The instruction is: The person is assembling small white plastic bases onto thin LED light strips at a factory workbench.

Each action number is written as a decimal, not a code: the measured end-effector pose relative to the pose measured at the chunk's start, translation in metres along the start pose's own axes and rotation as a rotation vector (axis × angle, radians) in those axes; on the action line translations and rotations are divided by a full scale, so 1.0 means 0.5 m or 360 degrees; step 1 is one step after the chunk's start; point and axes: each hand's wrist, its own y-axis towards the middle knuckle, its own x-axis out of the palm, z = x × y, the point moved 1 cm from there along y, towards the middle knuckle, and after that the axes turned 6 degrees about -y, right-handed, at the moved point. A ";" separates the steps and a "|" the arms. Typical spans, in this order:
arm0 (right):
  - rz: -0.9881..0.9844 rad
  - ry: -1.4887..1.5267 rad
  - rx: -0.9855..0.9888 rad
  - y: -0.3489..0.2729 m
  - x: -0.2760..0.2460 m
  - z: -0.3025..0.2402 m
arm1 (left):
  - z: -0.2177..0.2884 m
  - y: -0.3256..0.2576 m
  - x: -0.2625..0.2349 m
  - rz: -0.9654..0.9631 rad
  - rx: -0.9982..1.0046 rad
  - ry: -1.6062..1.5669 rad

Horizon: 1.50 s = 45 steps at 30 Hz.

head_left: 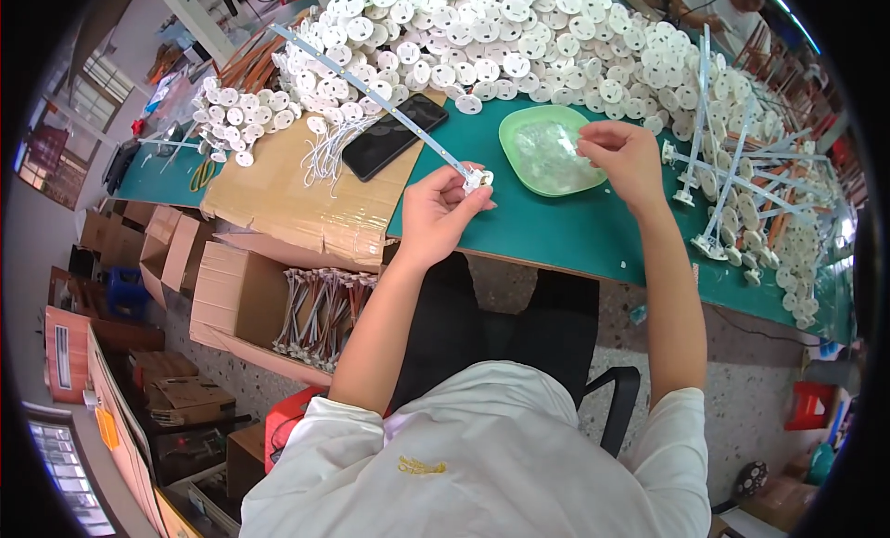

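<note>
My left hand [436,214] is closed round the lower end of a narrow LED strip [371,93], which slants up and to the left over the table. A small white plastic fitting [477,179] sits at that end, between my thumb and fingers. My right hand [629,163] is over the right rim of a light green bowl [515,172], its thumb and fingertips pinched together. Whatever is in that pinch is too small to make out. Inside the bowl lie many small clear pieces [552,153].
A large heap of white round discs [519,37] covers the far side of the green table [556,232]. Left of the bowl, a black phone [394,138] and white cords [324,153] rest on cardboard [278,195]. More strips [742,181] lie at right. An open carton [241,288] stands below left.
</note>
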 end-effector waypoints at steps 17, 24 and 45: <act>-0.0028 0.0466 0.0327 0.017 0.006 0.000 | -0.002 0.003 0.001 -0.0011 0.0031 -0.0044; 0.0315 -0.1247 -0.0993 -0.010 0.010 -0.023 | -0.009 0.007 -0.004 -0.0046 0.0035 0.0032; 0.0359 0.0913 0.0039 -0.322 0.108 -0.134 | 0.096 -0.130 0.086 -0.0083 0.0060 -0.0467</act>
